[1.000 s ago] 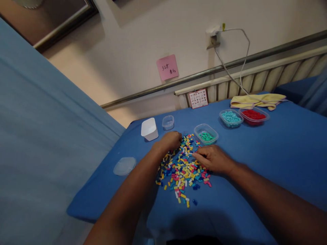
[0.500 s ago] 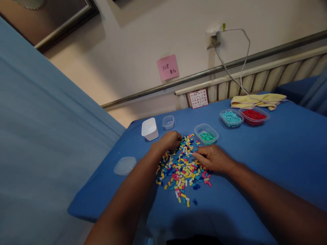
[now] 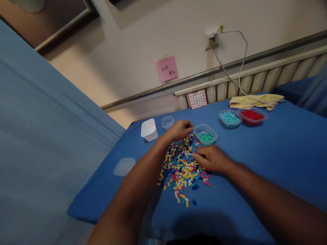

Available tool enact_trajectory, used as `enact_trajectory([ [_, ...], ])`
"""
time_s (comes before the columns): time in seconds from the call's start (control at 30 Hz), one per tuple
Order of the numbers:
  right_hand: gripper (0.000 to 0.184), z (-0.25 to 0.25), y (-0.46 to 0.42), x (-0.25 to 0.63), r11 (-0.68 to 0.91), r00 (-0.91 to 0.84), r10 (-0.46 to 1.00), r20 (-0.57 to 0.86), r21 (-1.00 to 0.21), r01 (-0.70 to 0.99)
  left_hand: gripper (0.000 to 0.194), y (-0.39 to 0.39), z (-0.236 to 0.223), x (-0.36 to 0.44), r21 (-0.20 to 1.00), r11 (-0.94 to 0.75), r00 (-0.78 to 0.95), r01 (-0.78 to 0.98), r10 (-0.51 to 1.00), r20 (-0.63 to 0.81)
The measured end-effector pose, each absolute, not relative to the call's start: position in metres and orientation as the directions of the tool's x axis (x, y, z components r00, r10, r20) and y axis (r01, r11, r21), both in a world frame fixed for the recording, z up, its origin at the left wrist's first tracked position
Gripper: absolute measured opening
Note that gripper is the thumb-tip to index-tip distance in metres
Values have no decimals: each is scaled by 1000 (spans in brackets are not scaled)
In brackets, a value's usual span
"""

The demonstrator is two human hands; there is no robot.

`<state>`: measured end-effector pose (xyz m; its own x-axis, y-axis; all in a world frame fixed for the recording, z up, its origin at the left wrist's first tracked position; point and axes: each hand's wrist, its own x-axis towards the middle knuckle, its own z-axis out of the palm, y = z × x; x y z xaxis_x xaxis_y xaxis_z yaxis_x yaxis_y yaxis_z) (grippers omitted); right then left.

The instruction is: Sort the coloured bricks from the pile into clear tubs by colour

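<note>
A loose pile of small coloured building bricks is spread over the blue cloth in front of me. Above its far edge, my left hand is closed in a pinch beside the rim of a clear tub with green bricks in it. A bit of green shows at its fingertips, apparently a small green brick. My right hand rests on the right side of the pile, thumb and fingers pressed together among the bricks. What it pinches, if anything, is too small to make out.
Further right stand a tub of light blue bricks and a tub of red bricks, before a yellow cloth. On the left are a white container, a small clear tub and a clear lid. A small picture card leans behind.
My left hand has lifted from the far left of the pile and moved right, to the green bricks' tub. My right hand has stayed in place on the pile.
</note>
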<state>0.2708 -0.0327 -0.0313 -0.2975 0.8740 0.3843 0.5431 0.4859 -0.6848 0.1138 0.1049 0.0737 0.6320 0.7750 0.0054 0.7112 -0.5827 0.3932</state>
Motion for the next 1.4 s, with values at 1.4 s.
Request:
enact_trajectory([
  [1.4,52,-29,-32,271,467,-321,884,339,-671,576,28,92,55,52,-49,-717,688,695,684,-241],
])
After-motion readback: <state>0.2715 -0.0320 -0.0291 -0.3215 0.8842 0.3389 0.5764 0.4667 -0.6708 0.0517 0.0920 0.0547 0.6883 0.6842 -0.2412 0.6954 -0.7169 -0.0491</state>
